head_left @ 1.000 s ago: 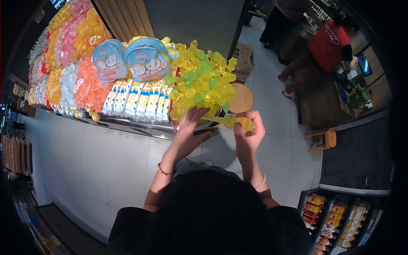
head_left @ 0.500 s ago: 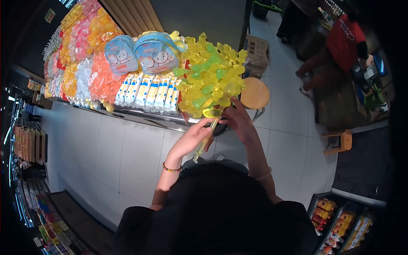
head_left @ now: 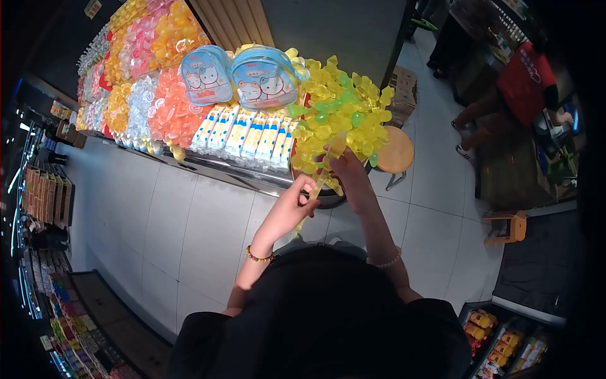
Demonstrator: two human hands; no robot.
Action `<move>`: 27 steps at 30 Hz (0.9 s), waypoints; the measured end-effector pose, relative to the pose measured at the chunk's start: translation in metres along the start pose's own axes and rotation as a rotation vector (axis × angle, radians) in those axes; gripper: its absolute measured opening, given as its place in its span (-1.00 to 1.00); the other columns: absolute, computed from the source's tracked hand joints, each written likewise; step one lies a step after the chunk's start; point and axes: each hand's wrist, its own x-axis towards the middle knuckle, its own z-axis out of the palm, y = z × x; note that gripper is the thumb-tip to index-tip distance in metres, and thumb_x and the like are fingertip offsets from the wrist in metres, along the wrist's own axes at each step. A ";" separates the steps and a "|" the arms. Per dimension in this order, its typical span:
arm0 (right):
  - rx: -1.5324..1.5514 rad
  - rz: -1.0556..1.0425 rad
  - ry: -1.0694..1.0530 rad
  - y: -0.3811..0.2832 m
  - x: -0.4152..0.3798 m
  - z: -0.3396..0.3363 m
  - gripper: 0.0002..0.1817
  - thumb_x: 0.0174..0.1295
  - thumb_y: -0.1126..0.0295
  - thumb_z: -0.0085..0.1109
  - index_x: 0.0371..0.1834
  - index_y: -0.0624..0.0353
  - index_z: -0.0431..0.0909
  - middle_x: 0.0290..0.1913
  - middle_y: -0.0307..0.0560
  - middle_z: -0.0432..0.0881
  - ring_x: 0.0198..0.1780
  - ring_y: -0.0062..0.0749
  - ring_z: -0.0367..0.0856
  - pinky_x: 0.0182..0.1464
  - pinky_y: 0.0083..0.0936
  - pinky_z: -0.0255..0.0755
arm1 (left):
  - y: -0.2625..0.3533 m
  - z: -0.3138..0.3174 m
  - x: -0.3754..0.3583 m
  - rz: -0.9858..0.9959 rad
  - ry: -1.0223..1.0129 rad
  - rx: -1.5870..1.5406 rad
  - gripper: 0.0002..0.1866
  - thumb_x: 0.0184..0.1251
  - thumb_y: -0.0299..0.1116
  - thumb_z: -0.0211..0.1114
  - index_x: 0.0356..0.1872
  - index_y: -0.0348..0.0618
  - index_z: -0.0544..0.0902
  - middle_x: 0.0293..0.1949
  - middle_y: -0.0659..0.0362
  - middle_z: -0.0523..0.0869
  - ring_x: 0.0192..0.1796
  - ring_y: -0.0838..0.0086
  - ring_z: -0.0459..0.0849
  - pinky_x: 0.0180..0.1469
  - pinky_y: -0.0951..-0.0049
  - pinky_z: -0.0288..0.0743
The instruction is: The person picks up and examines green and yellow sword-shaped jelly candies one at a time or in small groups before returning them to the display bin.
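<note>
A long, pale yellow see-through strip with a wider upper end [head_left: 336,148] slants down in front of my body. My left hand [head_left: 287,210] is closed on its middle, fingers curled, and its narrow tail hangs below. Higher up, my right hand [head_left: 351,180] grips the strip near the wide end. Just beyond both hands rises a heap of yellow and green translucent packets [head_left: 353,107] at the corner of the display counter. What exactly the strip contains is too small to make out.
Two blue clear backpacks [head_left: 262,79] sit behind a row of white-and-blue packs [head_left: 243,132]. Orange packets [head_left: 177,114] lie further left. A round wooden stool [head_left: 394,150] stands right of the counter. At the upper right is a person in a red shirt [head_left: 525,82].
My view has turned so the counter sits further right. The strip's wide end now stands up above my right hand. My left hand has curled further round the strip.
</note>
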 end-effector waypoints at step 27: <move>-0.558 -0.171 0.242 0.008 0.004 0.016 -0.68 0.36 0.48 0.11 0.13 0.31 0.36 0.04 -0.06 0.60 0.09 -0.47 0.56 0.12 -0.51 0.44 | -0.054 -0.027 0.052 0.021 -0.211 0.046 -0.48 0.46 -0.22 0.15 0.32 -0.30 0.37 -0.02 0.02 0.67 -0.05 0.48 0.62 0.00 0.44 0.49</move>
